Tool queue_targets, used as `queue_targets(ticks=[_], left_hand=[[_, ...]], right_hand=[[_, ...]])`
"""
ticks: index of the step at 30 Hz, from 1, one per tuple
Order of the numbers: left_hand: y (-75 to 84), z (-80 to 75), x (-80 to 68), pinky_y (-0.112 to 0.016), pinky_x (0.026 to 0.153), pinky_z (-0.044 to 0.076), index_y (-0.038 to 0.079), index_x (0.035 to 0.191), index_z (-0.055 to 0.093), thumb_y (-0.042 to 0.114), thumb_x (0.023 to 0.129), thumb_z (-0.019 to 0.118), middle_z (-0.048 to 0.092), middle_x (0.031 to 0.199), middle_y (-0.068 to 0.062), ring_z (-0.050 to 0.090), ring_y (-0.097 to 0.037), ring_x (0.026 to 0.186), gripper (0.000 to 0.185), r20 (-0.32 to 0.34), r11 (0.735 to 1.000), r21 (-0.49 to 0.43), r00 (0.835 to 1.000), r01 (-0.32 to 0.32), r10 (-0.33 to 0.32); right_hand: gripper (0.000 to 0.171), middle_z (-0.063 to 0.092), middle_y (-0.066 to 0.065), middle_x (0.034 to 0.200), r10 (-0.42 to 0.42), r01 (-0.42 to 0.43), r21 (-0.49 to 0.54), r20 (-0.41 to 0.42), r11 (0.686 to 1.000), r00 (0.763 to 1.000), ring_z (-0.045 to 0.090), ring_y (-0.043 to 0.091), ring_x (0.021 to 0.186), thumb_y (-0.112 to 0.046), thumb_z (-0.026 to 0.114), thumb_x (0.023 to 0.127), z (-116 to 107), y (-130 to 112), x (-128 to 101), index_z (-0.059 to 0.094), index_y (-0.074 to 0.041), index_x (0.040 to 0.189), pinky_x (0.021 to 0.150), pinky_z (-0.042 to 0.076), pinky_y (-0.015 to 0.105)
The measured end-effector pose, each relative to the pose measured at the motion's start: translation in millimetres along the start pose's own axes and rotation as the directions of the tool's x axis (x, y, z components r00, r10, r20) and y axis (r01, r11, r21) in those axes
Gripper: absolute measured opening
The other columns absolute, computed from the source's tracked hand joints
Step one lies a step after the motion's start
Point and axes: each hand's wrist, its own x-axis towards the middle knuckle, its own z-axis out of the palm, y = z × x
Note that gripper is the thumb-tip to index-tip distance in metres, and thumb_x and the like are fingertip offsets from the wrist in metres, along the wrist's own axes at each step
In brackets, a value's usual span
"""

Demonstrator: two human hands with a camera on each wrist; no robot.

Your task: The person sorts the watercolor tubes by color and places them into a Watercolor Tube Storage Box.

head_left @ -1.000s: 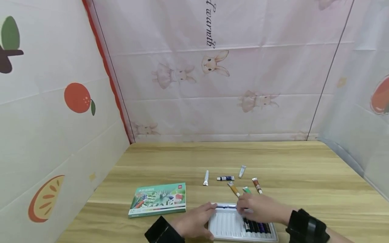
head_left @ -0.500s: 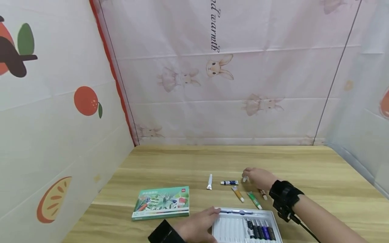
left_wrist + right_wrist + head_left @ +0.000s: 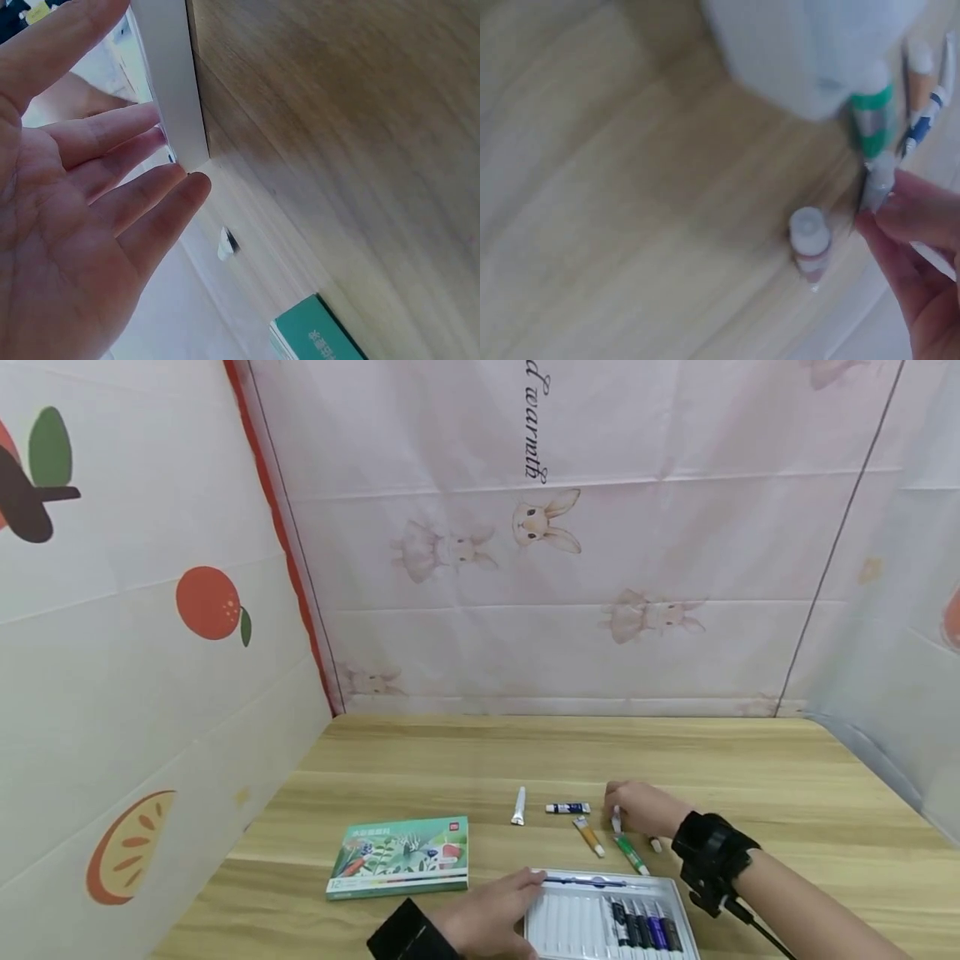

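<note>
Right hand (image 3: 643, 808) grip pinches a white tube (image 3: 617, 818); left hand (image 3: 489, 917) flat on tray (image 3: 570, 920)

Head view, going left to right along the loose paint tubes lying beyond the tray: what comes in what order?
White tube → dark blue tube → ochre tube → small white tube pinched by the right hand → green tube → brown tube, mostly hidden.

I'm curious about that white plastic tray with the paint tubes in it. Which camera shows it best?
The head view: it shows the white plastic paint tray nearly whole, dark tubes in its right slots, the left hand resting on its left edge. The left wrist view shows only one white corner; the right wrist view is too blurred to tell.
</note>
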Motion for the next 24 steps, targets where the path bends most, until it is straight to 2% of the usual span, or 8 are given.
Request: queue_targets(ticks=[3,7,11,14,17,19,24], left_hand=[[-0.4,0.0,0.3,-0.026,0.1,0.034,0.006,0.134,0.046,0.038,0.078,0.071,0.035,0.143,0.0,0.032,-0.014,0.129,0.069,-0.005,1.0,0.013,1.0,0.001,-0.001],[-0.1,-0.2,0.5,-0.025,0.1,0.034,0.006,0.133,0.046,0.037,0.078,0.071,0.035,0.142,0.0,0.032,-0.014,0.129,0.069,-0.006,1.0,0.017,1.0,0.002,-0.002],[1.0,-0.4,0.2,-0.025,0.099,0.036,0.006,0.133,0.046,0.037,0.078,0.071,0.036,0.142,0.0,0.035,-0.013,0.127,0.068,-0.003,1.0,0.007,1.0,0.007,-0.007],[1.7,-0.7,-0.3,-0.025,0.098,0.036,0.006,0.133,0.046,0.037,0.078,0.071,0.036,0.142,0.0,0.036,-0.012,0.126,0.068,0.003,1.0,-0.004,1.0,0.016,-0.016],[1.4,-0.5,-0.9,-0.025,0.099,0.036,0.005,0.133,0.046,0.037,0.078,0.072,0.036,0.142,0.0,0.035,-0.013,0.127,0.069,0.0,1.0,0.0,1.0,0.014,-0.014],[0.8,-0.4,-0.8,-0.025,0.099,0.035,0.005,0.133,0.046,0.036,0.078,0.072,0.036,0.142,-0.001,0.034,-0.013,0.127,0.069,-0.002,1.0,0.001,1.0,0.011,-0.011],[-0.9,-1.5,1.1,-0.026,0.099,0.035,0.006,0.133,0.046,0.036,0.076,0.073,0.036,0.142,0.0,0.032,-0.015,0.129,0.07,-0.001,1.0,-0.018,1.0,0.019,-0.019]], right_hand=[[0.031,0.058,-0.001,0.084,-0.002,0.002,-0.007,0.006,1.0,1.0,0.059,0.019,0.074,0.02,0.059,0.073,2,-3,-1,0.069,-0.008,0.083,0.064,0.051,0.028],[0.029,0.058,-0.003,0.08,-0.047,0.046,-0.062,-0.013,0.997,0.999,0.058,0.015,0.073,0.017,0.064,0.072,6,-1,-2,0.067,-0.01,0.082,0.064,0.051,0.027],[0.024,0.057,-0.007,0.078,-0.095,0.092,-0.109,-0.023,0.99,0.995,0.055,0.009,0.071,0.008,0.069,0.075,7,0,-3,0.064,-0.014,0.082,0.062,0.051,0.026],[0.019,0.06,-0.007,0.082,-0.153,0.143,-0.148,-0.052,0.978,0.987,0.056,0.007,0.073,0.0,0.07,0.077,5,-6,-5,0.063,-0.015,0.087,0.063,0.05,0.022],[0.022,0.062,-0.006,0.089,-0.258,0.236,-0.197,-0.095,0.952,0.961,0.059,0.007,0.079,-0.005,0.072,0.075,2,-22,-8,0.065,-0.015,0.093,0.066,0.049,0.016],[0.025,0.063,-0.006,0.093,-0.348,0.318,-0.216,-0.119,0.923,0.93,0.059,0.007,0.083,-0.008,0.074,0.072,2,-39,-10,0.067,-0.016,0.095,0.069,0.047,0.012],[0.024,0.063,-0.011,0.095,-0.508,0.472,-0.273,-0.074,0.838,0.858,0.055,0.002,0.088,-0.014,0.076,0.073,7,-78,-17,0.067,-0.02,0.094,0.075,0.044,0.009]])
